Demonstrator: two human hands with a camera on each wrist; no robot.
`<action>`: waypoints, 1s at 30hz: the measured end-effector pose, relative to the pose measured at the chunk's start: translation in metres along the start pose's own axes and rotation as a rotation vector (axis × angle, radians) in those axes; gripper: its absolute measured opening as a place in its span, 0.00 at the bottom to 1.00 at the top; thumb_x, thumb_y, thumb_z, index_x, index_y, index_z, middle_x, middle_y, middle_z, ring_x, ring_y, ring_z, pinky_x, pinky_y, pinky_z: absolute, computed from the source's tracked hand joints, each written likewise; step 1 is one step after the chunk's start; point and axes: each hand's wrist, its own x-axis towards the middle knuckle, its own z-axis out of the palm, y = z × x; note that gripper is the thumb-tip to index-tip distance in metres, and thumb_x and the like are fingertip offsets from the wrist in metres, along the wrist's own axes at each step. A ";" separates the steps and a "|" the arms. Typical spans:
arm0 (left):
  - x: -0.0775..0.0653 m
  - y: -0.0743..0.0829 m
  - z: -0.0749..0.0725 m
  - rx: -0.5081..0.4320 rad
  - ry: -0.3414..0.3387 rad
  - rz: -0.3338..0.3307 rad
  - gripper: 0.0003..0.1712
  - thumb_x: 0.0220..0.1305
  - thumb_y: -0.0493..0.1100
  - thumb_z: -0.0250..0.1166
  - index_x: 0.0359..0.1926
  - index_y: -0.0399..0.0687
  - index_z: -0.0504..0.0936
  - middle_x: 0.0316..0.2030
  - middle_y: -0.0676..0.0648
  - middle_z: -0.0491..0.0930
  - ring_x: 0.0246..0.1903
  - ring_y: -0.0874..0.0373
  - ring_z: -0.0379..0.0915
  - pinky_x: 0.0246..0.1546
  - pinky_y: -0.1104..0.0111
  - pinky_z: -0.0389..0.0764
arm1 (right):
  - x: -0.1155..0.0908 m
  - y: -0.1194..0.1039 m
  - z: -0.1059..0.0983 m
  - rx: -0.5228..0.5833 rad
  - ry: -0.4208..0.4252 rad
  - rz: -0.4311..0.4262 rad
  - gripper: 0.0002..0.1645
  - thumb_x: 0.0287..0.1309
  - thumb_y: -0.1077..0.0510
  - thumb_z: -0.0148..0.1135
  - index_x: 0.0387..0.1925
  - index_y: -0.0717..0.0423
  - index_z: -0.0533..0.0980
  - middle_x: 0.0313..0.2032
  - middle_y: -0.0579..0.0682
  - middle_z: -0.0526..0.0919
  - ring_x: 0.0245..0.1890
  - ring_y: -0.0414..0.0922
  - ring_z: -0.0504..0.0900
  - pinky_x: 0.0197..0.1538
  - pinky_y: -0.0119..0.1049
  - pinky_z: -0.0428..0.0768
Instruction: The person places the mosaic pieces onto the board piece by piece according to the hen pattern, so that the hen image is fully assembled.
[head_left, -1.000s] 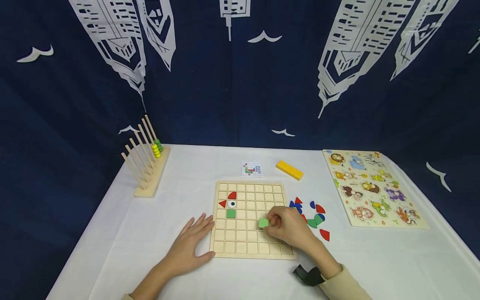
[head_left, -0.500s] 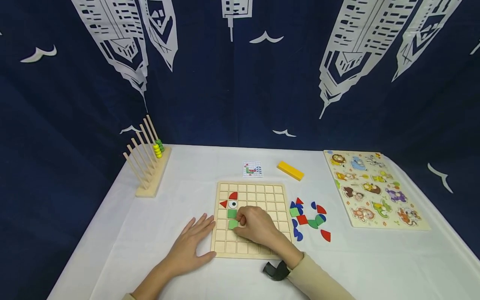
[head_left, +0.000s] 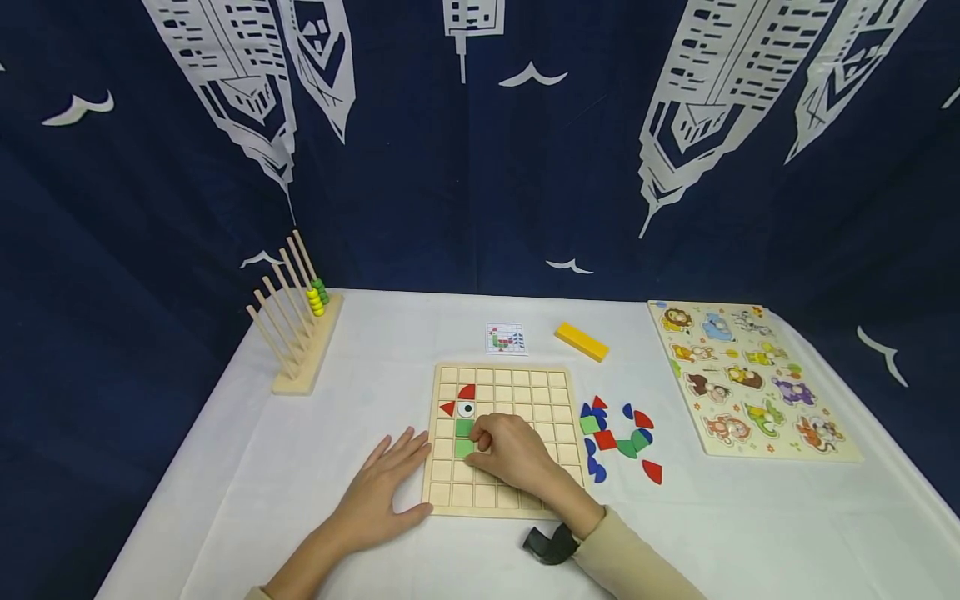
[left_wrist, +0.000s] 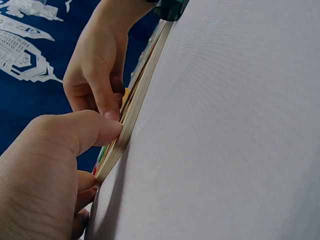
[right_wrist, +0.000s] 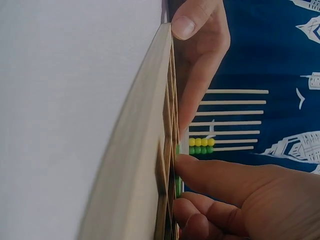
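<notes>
A wooden grid board (head_left: 483,495) lies on the table. In its left columns sit a red quarter-circle (head_left: 467,392), a red triangle (head_left: 447,408), a round eye piece (head_left: 466,409) and a green square (head_left: 464,427). Directly below that one, a second green square tile (head_left: 463,448) is level in its cell, and my right hand (head_left: 513,450) has thumb and curled fingers at its right edge. The right wrist view shows green between thumb (right_wrist: 187,162) and fingers. My left hand (head_left: 378,496) is spread on the table, its thumb (left_wrist: 107,131) touching the board's edge.
Loose blue, red and green pieces (head_left: 604,440) lie right of the board. Behind it are a small pattern card (head_left: 507,339) and a yellow block (head_left: 582,342). A peg abacus (head_left: 303,342) stands back left; an animal puzzle (head_left: 750,383) lies at right.
My right hand carried the green square leftward across the board, to the cell below the first green square. Since half a second ago the tile has settled level. My left hand stayed put.
</notes>
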 end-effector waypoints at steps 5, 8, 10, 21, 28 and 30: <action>0.000 -0.001 0.002 0.010 -0.005 -0.005 0.46 0.48 0.55 0.71 0.68 0.43 0.70 0.71 0.50 0.65 0.73 0.52 0.54 0.73 0.54 0.47 | -0.008 0.003 -0.007 0.002 0.014 0.022 0.10 0.45 0.57 0.76 0.28 0.54 0.81 0.21 0.39 0.76 0.22 0.33 0.71 0.26 0.25 0.70; 0.000 -0.001 0.003 0.020 -0.003 -0.001 0.46 0.49 0.55 0.71 0.68 0.43 0.70 0.71 0.50 0.65 0.74 0.53 0.54 0.73 0.55 0.48 | -0.016 0.010 -0.016 -0.005 0.037 0.041 0.10 0.45 0.57 0.76 0.28 0.53 0.81 0.21 0.38 0.75 0.22 0.33 0.70 0.26 0.25 0.69; 0.000 -0.002 0.003 0.025 0.004 0.007 0.46 0.49 0.55 0.71 0.67 0.42 0.70 0.71 0.50 0.65 0.73 0.52 0.55 0.73 0.55 0.48 | -0.024 0.018 -0.023 -0.018 0.063 0.053 0.10 0.45 0.57 0.76 0.28 0.53 0.81 0.21 0.37 0.75 0.22 0.32 0.70 0.27 0.25 0.70; 0.001 -0.002 0.004 0.026 0.000 0.009 0.46 0.48 0.55 0.72 0.67 0.42 0.71 0.71 0.50 0.65 0.74 0.53 0.54 0.74 0.57 0.47 | -0.091 0.086 -0.076 -0.115 0.292 0.252 0.10 0.45 0.60 0.76 0.31 0.54 0.82 0.20 0.39 0.76 0.18 0.32 0.64 0.20 0.27 0.63; 0.000 -0.003 0.005 0.047 0.036 0.021 0.46 0.47 0.54 0.72 0.67 0.43 0.72 0.70 0.49 0.67 0.73 0.52 0.57 0.75 0.60 0.46 | -0.110 0.110 -0.085 -0.141 0.324 0.338 0.15 0.45 0.60 0.76 0.37 0.57 0.82 0.24 0.43 0.78 0.19 0.34 0.64 0.21 0.28 0.62; 0.000 -0.002 0.005 0.043 0.039 0.026 0.46 0.47 0.54 0.72 0.67 0.43 0.72 0.70 0.49 0.67 0.73 0.51 0.57 0.75 0.61 0.45 | -0.111 0.113 -0.085 -0.148 0.322 0.341 0.16 0.45 0.60 0.76 0.38 0.58 0.82 0.25 0.44 0.78 0.19 0.34 0.65 0.21 0.28 0.62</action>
